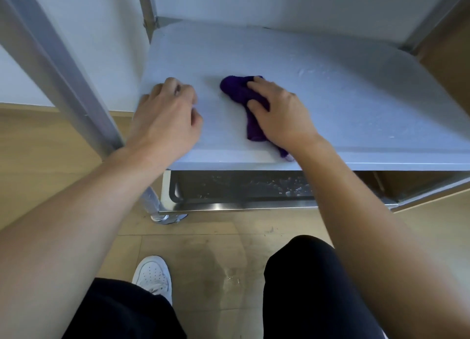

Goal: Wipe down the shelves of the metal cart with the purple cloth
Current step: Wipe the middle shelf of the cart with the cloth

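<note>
The purple cloth (237,91) lies bunched on the middle shelf (343,92) of the metal cart. My right hand (279,112) lies on top of the cloth, its fingers spread over it and pressing it against the shelf. A strip of the cloth trails back under my palm to the shelf's front edge. My left hand (167,112) rests on the shelf's left part, a little apart from the cloth, with its fingers curled under and nothing held in it.
A metal upright (58,59) of the cart runs diagonally at the left, and another post (147,5) stands at the back corner. The lower shelf (241,186) shows wet streaks. Below are a wooden floor (203,237), my knees and a white shoe (152,275).
</note>
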{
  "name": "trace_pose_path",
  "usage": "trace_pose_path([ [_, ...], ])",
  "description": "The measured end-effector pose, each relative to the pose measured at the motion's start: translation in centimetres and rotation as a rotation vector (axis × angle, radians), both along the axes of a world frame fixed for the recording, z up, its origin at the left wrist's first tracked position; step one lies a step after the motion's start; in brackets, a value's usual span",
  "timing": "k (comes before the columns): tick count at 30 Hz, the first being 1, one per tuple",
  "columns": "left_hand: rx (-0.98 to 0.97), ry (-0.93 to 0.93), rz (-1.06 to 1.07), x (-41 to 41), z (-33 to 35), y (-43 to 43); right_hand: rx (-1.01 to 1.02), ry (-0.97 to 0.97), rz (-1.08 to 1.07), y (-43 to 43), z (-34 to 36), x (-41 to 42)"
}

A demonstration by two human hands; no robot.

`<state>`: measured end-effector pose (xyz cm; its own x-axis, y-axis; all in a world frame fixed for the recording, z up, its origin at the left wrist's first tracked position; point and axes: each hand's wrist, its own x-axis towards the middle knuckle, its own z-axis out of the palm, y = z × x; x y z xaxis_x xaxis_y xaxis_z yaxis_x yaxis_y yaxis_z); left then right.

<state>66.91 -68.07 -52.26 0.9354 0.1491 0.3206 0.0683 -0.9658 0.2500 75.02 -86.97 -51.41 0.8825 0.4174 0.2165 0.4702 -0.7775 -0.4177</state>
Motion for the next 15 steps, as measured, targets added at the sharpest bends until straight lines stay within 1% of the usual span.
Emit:
trace_pose_path([
  [2,-0.044,-0.005,0.060,-0.3,-0.3,0.8,-0.004,-0.025,-0.037,0.0,0.0,-0.1],
  [5,-0.116,-0.036,0.074,-0.8,-0.8,0.4,-0.046,-0.118,-0.124,2.4,-0.8,-1.2],
  [7,-0.116,-0.029,0.084,-0.8,-0.6,-0.1,-0.065,-0.156,-0.060,5.5,-1.5,-2.7],
  [9,-0.111,0.002,0.111,-0.7,-0.2,-0.3,-0.010,-0.144,0.044,8.2,-1.8,-4.0],
  [11,-0.122,0.009,0.131,-0.5,0.1,-0.3,0.056,-0.133,0.069,9.2,-1.4,-4.2],
  [13,-0.135,-0.007,0.114,-0.5,0.0,-0.1,0.033,-0.081,0.080,8.1,-0.8,-3.2],
  [15,-0.122,-0.009,0.099,-0.5,-0.2,0.2,-0.010,-0.038,0.041,5.8,-0.2,-1.3],
])
